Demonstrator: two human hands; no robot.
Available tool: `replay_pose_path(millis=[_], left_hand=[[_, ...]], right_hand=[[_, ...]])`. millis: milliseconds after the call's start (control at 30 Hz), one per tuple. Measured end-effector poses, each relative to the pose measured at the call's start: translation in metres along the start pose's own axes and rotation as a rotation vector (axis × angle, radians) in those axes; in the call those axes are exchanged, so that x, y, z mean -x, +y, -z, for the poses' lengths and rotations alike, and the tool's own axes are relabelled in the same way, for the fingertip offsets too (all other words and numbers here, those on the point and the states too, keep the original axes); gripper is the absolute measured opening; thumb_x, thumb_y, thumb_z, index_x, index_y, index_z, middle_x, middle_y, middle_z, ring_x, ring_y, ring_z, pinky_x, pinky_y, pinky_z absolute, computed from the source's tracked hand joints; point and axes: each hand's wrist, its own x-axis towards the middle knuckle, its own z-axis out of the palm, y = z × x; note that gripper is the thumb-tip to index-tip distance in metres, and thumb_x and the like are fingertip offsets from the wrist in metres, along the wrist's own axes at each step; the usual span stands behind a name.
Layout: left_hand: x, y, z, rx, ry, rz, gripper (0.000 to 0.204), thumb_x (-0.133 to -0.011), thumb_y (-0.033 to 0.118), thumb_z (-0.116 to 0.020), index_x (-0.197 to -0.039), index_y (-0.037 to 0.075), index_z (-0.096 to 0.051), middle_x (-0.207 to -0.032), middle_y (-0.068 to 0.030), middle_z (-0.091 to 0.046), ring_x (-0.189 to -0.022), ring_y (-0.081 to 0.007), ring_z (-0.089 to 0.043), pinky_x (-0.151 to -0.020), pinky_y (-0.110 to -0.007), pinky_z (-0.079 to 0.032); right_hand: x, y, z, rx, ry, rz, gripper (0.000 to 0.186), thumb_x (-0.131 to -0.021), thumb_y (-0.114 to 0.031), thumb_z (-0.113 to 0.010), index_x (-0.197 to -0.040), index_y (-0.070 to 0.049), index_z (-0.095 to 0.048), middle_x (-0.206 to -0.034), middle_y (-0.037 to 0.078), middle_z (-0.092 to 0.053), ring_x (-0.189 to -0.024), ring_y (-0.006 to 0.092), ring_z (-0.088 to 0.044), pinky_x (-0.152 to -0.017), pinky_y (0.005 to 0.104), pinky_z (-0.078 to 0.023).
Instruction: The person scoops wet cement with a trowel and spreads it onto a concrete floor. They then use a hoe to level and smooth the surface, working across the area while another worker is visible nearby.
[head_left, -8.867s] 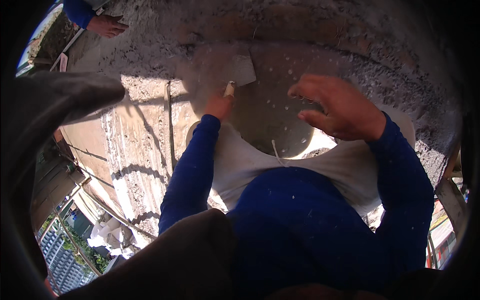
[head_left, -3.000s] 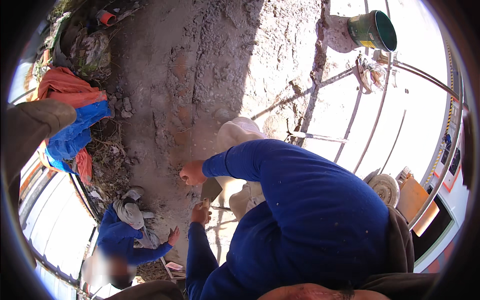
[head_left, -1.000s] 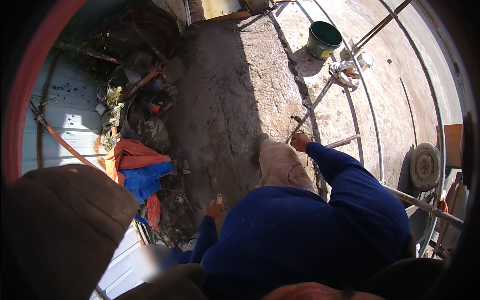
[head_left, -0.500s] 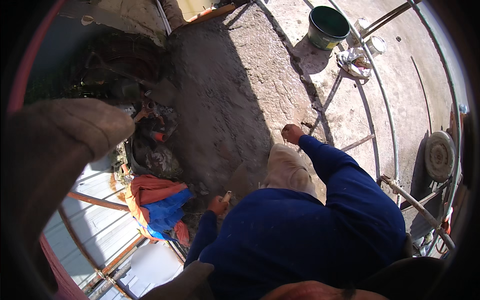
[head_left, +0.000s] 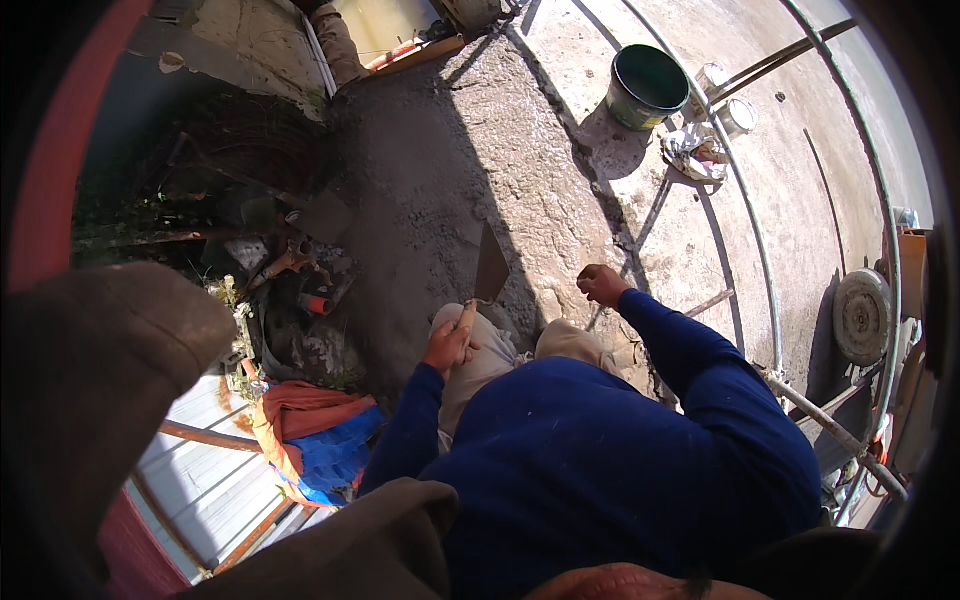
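My left hand [head_left: 449,347] is closed round the pale wooden handle of a pointed trowel [head_left: 490,265]. Its triangular blade points away from me over the rough wet concrete [head_left: 410,200], in front of my knees. Over to the right, my right hand [head_left: 604,286] hovers near the sunlit edge of that concrete. Its fingers are curled together; whatever they may hold is too small to make out.
A dark green bucket [head_left: 648,88] stands at the far right, near a crumpled white bag [head_left: 696,152] and metal poles. A round wheel-like disc [head_left: 862,317] lies farther right. Pipes and debris [head_left: 318,303] and an orange-blue tarp [head_left: 325,440] are at left.
My left hand has moved forward and right with the trowel, whose blade now shows clearly in front of my legs. My right hand has shifted slightly right and nearer me.
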Motion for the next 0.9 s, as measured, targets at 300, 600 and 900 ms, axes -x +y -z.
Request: replay_pose_path(millis=[300,600,900], left_hand=[[-0.081,0.102,0.003,-0.1,-0.308,0.235,0.03,-0.109,0.022,-0.05,-0.125,-0.002,-0.056,-0.093,-0.0144,-0.069,-0.065,-0.0191,-0.062,-0.061,-0.032,-0.053],[-0.173,0.177,0.001,-0.577,-0.58,0.467,0.031,-0.11,0.026,-0.046,-0.126,0.002,-0.057,-0.093,-0.0104,-0.068,-0.07,-0.0198,-0.063,-0.065,-0.036,-0.055],[-0.191,0.186,-0.04,-0.815,-0.859,0.513,0.028,-0.111,0.027,-0.049,-0.124,0.004,-0.058,-0.099,-0.0092,-0.067,-0.083,-0.0194,-0.065,-0.078,-0.035,-0.056]], right_hand=[[-0.009,-0.079,-0.082,-0.263,-0.133,0.021,0.041,-0.101,-0.036,-0.068,-0.112,0.003,-0.073,-0.093,0.012,-0.077,-0.077,0.0219,-0.074,-0.069,0.0386,-0.059],[-0.037,-0.125,-0.154,-0.842,-0.002,-0.181,0.066,-0.106,-0.06,-0.054,-0.127,0.0,-0.069,-0.112,0.015,-0.074,-0.092,0.0253,-0.075,-0.073,0.0385,-0.062],[-0.055,-0.15,-0.192,-1.44,0.289,-0.147,0.051,-0.108,-0.06,-0.054,-0.107,-0.01,-0.067,-0.099,0.002,-0.069,-0.079,0.014,-0.064,-0.068,0.0303,-0.052]])
